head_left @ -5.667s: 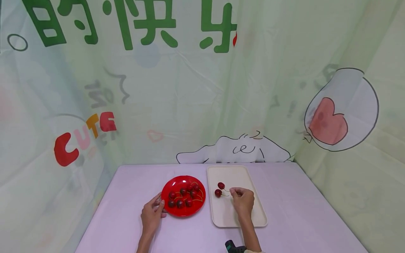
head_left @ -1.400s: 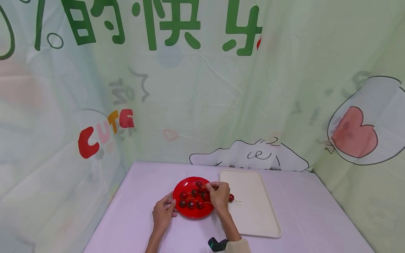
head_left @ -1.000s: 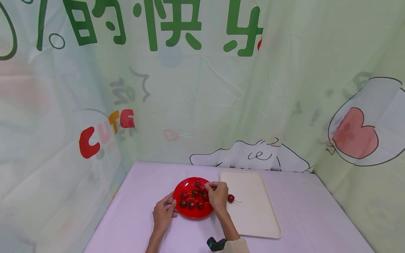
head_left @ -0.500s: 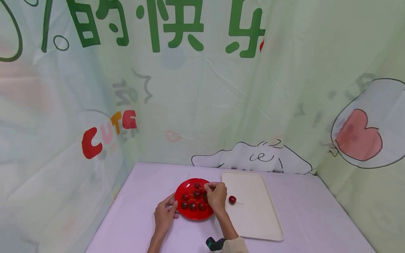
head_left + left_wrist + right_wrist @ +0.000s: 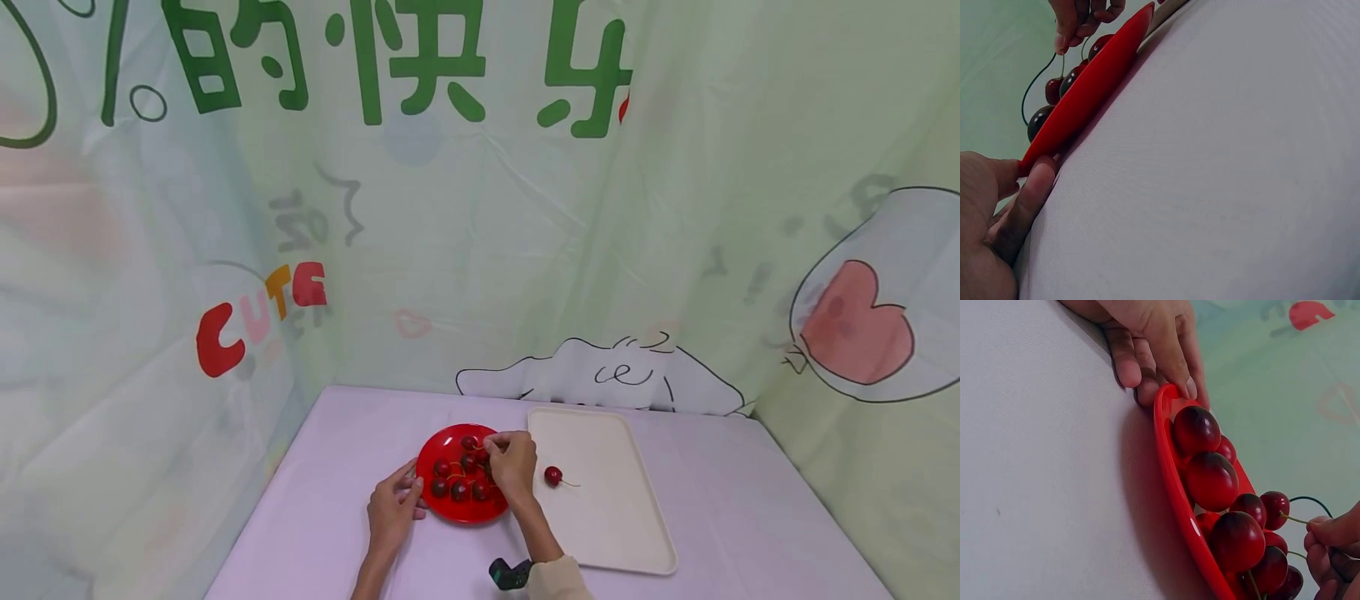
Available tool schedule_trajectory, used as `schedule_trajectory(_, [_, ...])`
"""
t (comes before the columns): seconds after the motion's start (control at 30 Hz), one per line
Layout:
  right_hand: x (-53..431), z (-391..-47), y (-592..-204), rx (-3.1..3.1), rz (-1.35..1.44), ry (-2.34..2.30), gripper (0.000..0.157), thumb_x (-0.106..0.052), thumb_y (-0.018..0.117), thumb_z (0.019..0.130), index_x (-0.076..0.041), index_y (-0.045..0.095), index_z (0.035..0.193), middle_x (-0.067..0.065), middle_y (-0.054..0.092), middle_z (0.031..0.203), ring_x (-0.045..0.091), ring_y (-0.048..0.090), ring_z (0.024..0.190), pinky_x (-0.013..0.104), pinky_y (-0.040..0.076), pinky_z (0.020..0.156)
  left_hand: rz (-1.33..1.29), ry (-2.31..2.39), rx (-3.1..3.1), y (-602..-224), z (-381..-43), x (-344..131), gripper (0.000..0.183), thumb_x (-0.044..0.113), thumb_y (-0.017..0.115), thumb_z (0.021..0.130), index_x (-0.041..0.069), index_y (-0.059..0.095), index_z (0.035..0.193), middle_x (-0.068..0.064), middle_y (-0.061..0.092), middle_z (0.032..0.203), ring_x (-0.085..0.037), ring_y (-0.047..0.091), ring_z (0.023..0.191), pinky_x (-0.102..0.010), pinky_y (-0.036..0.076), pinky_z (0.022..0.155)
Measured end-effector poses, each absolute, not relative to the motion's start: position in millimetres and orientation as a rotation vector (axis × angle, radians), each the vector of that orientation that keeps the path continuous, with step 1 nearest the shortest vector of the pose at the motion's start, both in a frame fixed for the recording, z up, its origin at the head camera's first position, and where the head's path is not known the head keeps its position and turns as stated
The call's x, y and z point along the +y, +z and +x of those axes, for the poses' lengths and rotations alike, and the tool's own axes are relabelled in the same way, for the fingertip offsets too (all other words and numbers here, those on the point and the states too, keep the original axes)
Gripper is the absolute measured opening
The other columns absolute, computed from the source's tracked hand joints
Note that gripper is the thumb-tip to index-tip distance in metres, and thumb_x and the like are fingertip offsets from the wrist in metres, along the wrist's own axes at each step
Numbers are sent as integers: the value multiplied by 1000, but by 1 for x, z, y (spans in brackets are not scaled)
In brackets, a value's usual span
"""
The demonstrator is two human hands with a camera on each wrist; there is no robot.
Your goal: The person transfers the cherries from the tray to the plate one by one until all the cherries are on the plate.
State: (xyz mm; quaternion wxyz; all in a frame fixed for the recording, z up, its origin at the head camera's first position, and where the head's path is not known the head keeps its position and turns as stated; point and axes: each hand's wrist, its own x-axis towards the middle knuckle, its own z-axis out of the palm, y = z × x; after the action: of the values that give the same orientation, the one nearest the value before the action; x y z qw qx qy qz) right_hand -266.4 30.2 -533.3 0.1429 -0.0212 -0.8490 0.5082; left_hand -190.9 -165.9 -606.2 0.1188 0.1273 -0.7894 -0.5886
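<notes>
A red plate (image 5: 450, 512) full of dark red cherries (image 5: 1211, 481) sits on the table. My left hand (image 5: 390, 512) grips its left rim, the thumb on top and fingers beneath, as the left wrist view shows. Over the plate's right side is my right hand (image 5: 513, 467), thumb and fingertip pinching a cherry's thin stem (image 5: 1295, 519). That cherry (image 5: 1275, 507) is at the far side of the heap in the right wrist view. From the head, the right hand hides part of the plate and some fruit. One cherry (image 5: 552, 476) with its stem lies on the cream tray (image 5: 607, 517).
The tray stands right beside the plate. A lilac cloth covers the table (image 5: 735, 500), with a printed curtain (image 5: 480, 250) behind and at both sides. A black device (image 5: 510, 574) shows at my right wrist.
Earlier my right hand was over the tray with two cherries there; now it is over the plate and one cherry lies on the tray. Over the last second the hands barely move; the view shifts slightly.
</notes>
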Motion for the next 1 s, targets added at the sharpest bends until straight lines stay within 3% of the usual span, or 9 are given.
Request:
schedule_trajectory(0.47, [28, -264, -536, -2505, -7, 1388, 6, -4, 83, 95, -1, 87, 98, 13, 82, 85, 18, 69, 74, 33, 68, 68, 357, -1733, -2308, -607, -191, -167, 46, 14, 70, 108, 13, 64, 153, -15, 77, 113, -14, 75, 63, -18, 63, 64])
schedule_trajectory(1.0, [28, -263, -537, -2577, 85, 1243, 4, -4, 85, 93, -3, 88, 96, 10, 82, 83, 17, 69, 74, 32, 66, 67, 350, -1760, -2289, -610, -192, -168, 46, 13, 70, 108, 13, 65, 153, -14, 76, 111, -13, 75, 64, -19, 64, 64])
